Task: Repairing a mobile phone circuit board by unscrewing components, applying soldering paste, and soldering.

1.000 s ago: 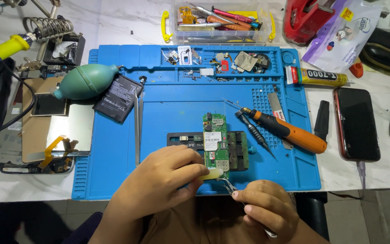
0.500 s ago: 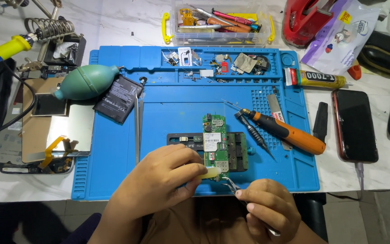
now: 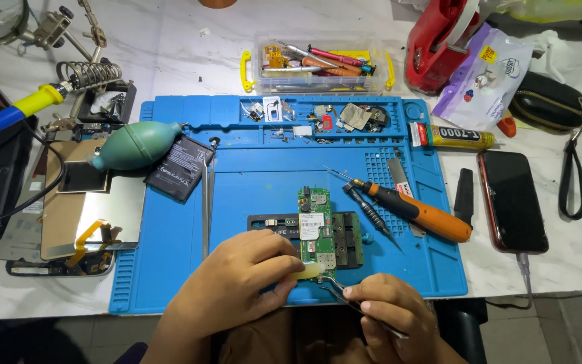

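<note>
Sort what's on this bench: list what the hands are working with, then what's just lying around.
In use: green circuit board, black holder, tweezers in right hand, left hand.

Lying about: orange screwdriver, green air blower, black phone, glue tube, battery.

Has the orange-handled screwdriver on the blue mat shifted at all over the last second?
No. The orange-handled screwdriver lies at the same angle on the blue mat, its tip beside the green circuit board as before.
</note>
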